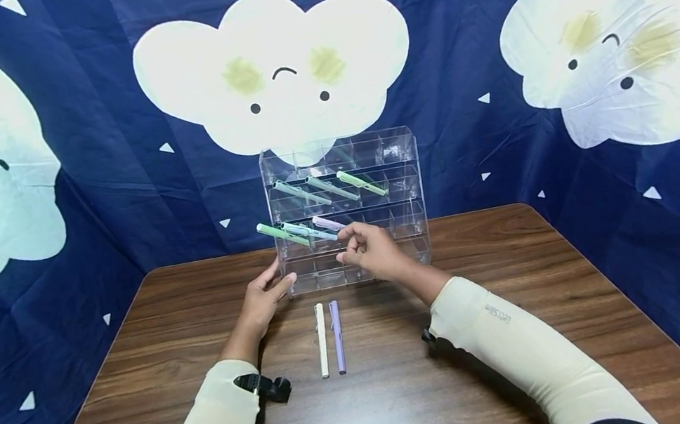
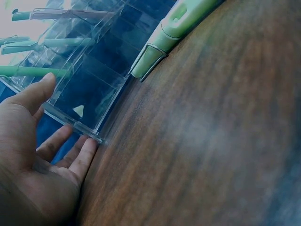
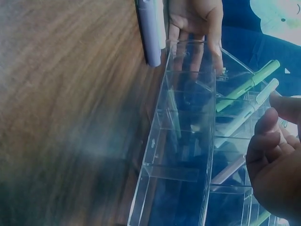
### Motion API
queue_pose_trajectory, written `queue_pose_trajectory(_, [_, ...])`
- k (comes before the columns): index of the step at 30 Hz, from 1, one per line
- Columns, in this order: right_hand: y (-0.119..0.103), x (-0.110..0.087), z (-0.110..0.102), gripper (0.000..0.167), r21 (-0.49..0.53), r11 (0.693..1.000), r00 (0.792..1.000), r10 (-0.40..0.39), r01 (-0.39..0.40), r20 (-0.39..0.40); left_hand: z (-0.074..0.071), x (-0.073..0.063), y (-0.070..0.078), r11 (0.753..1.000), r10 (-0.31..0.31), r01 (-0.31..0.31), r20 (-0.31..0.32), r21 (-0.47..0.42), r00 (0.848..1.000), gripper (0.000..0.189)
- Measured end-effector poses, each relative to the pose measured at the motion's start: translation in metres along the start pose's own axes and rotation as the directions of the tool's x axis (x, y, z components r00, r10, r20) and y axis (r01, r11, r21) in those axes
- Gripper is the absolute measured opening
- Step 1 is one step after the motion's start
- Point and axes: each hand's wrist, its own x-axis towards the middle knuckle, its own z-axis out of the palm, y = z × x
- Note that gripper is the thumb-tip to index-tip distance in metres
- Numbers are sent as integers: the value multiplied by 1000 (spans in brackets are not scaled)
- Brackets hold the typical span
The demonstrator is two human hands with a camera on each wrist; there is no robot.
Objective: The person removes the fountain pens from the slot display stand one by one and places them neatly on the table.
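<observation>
A clear acrylic pen rack (image 1: pixel 357 277) stands on the table with pens slanting out of its slots. My left hand (image 1: pixel 262 303) holds its left end, thumb at the front and fingers along the side and lower edge, as the left wrist view shows. My right hand (image 1: pixel 373 250) is at the lower row of pens, with thumb and bent index finger apart. Behind its fingertips is a pale lilac pen (image 1: pixel 325 222), partly hidden; contact is unclear. Beside that pen lean a light blue-green pen (image 1: pixel 304 230) and a green pen (image 1: pixel 275 231).
The upper row holds two grey-green pens (image 1: pixel 296 190) and a light green pen (image 1: pixel 362 182). In front of the rack, a cream pen (image 1: pixel 322 341) and a purple pen (image 1: pixel 338 339) lie side by side on the wooden table (image 1: pixel 200 321). A dark blue cloth (image 1: pixel 113 127) hangs behind.
</observation>
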Motion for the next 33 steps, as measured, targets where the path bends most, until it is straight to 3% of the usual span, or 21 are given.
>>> queue_pose_trajectory(8, [-4,8,-1,31,35,999,991,-10,15,-135,0,0,0,1000,-9,9,11,-16,1000,74])
queue_pose_trajectory(18, [-6,17,-1,31,-81,994,957,-95,75,-275,0,-1,0,1000,-7,7,1,7,1000,73])
queue_pose_trajectory(27, [-2,23,3,35,-140,987,957,-113,78,-266,0,0,0,1000,3,-3,1,-3,1000,74])
queue_pose_trajectory(33, [4,27,9,33,-191,981,955,-73,17,-289,1,1,2,1000,-4,5,9,-10,1000,73])
